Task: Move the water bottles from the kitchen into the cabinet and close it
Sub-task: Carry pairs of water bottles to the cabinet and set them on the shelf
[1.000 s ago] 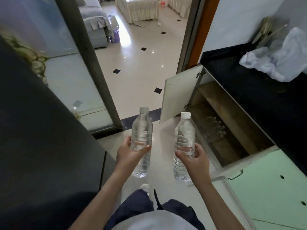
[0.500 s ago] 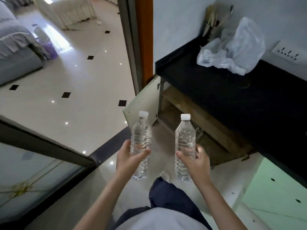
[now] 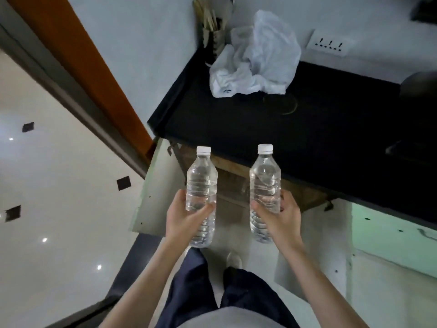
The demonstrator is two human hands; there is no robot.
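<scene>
- The left bottle [image 3: 201, 197], clear with a white cap, stood upright in the left hand [image 3: 186, 217], whose fingers were curled around its lower half; the right bottle [image 3: 264, 192] was held the same way in the right hand [image 3: 279, 215]. Both hung in the air in front of the open cabinet [image 3: 236, 185], above the floor.
- Each grip sat low on a smooth, ribbed body, so a bottle could probably have slipped or tipped top-heavy as the person bent down.
- The cabinet opening lay under the overhanging black counter [image 3: 283, 138]; raising a cap too high on the way in might have knocked it against that edge.
- The cabinet door [image 3: 160, 185] stood swung out to the left, close beside the left bottle, and a careless swing could have bumped it.
- The inside was dim and mostly hidden, so whatever already stood there could not be told; a blind push risked toppling it.
- With both hands full, closing the door would have had to wait.
- The plastic bag [image 3: 255, 60] on the counter lay well clear.
</scene>
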